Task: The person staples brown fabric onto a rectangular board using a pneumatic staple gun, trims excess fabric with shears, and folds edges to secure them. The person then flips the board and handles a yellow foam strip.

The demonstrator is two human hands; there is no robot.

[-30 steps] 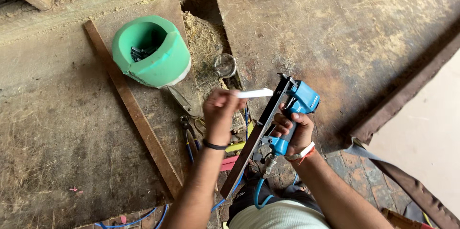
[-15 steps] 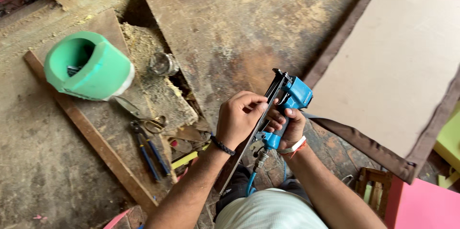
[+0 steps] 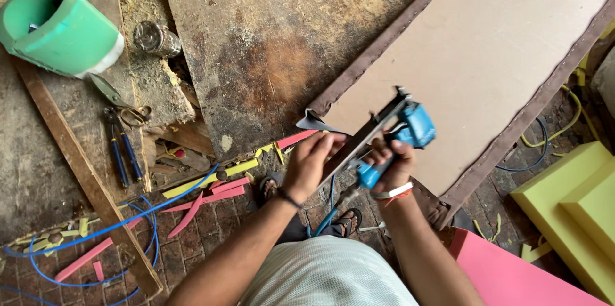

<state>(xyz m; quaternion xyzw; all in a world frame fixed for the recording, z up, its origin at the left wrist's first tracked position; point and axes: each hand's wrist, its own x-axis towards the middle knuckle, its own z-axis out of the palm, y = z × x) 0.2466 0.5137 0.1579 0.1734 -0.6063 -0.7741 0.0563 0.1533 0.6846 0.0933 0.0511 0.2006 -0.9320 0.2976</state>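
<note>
A blue pneumatic stapler point(image 3: 410, 130) is held over the workshop floor, close to the body, where both hands can work on it at once. The handle is gripped by the right hand point(image 3: 391, 165), its fingers clamped around the blue grip so that the tool is kept steady and tilted, nose up. The long metal magazine point(image 3: 355, 146) is met from the side by the left hand point(image 3: 311, 162), whose fingers are closed on its lower rail; whether anything is pinched between them cannot be told. A blue air hose point(image 3: 327, 216) is seen hanging from the tool's base down past a sandalled foot point(image 3: 349, 219).

Pink foam offcuts point(image 3: 211, 194) and a loop of blue cable point(image 3: 96, 235) are scattered over the brick floor point(image 3: 211, 235) to the left. Just beyond the stapler, a flat fibreboard panel point(image 3: 487, 56) edged in brown fabric trim point(image 3: 378, 47) is laid within easy reach. Further left, pliers point(image 3: 122, 149) and scissors point(image 3: 118, 98) are left side by side beside a wooden batten point(image 3: 77, 165). At the far corner, a green plastic tub point(image 3: 57, 27) and a small tin point(image 3: 155, 38) are set on a worn wooden board point(image 3: 275, 37).
</note>
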